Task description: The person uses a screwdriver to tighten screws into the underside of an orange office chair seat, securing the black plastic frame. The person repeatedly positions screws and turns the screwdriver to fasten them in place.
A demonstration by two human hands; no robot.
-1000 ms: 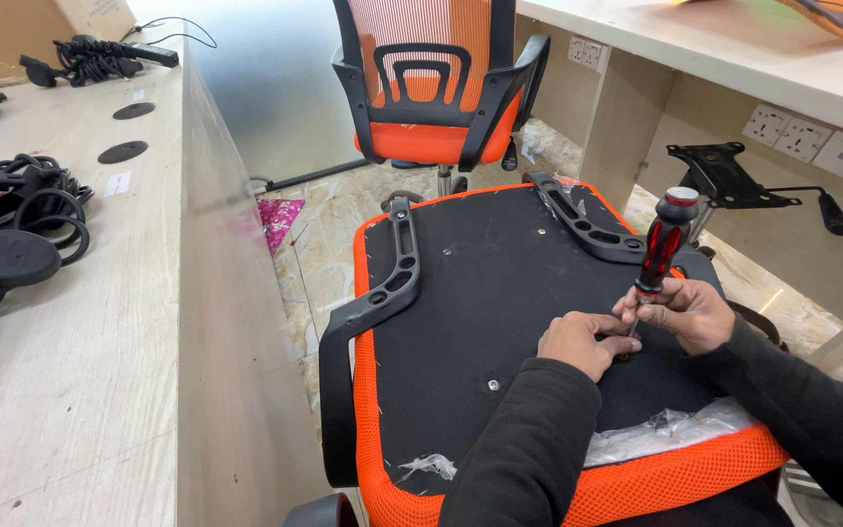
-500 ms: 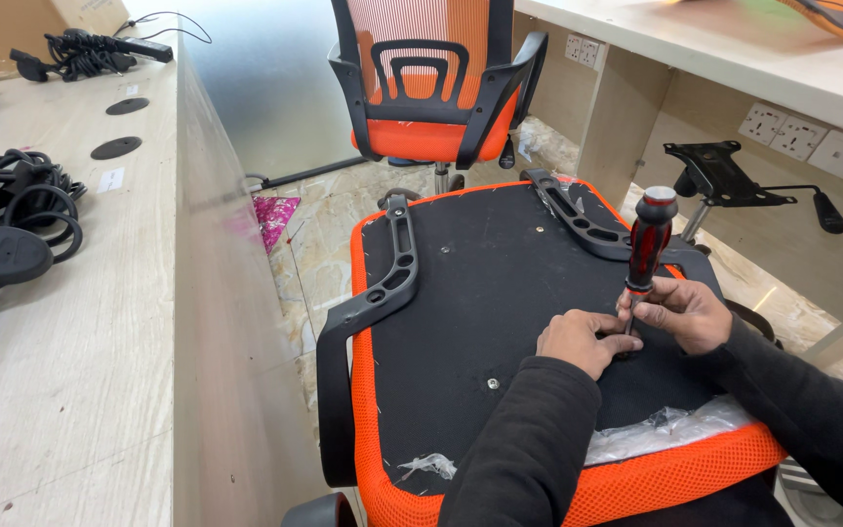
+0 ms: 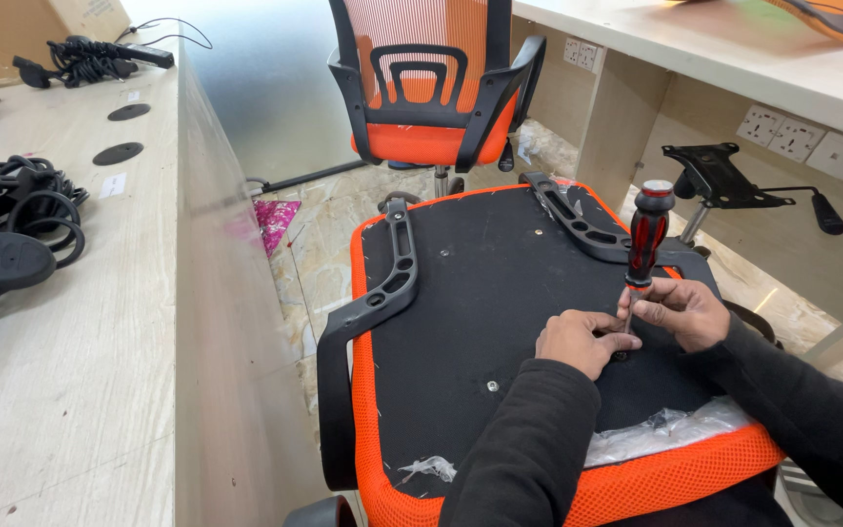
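Note:
An orange chair seat lies upside down, its black underside up, with a black armrest along its left edge and another armrest at its far right. A red and black screwdriver stands upright on the underside. My right hand grips its shaft low down. My left hand pinches at the tip, fingers closed around something too small to see. A loose screw sits on the black surface near my left sleeve.
A pale wooden desk with black power cables runs along the left. An assembled orange chair stands behind. A black seat mechanism plate rests at right under another desk. Clear plastic wrap lies on the seat's near edge.
The screwdriver has straightened from a rightward lean to nearly upright. Both hands stay at its tip in the same spot.

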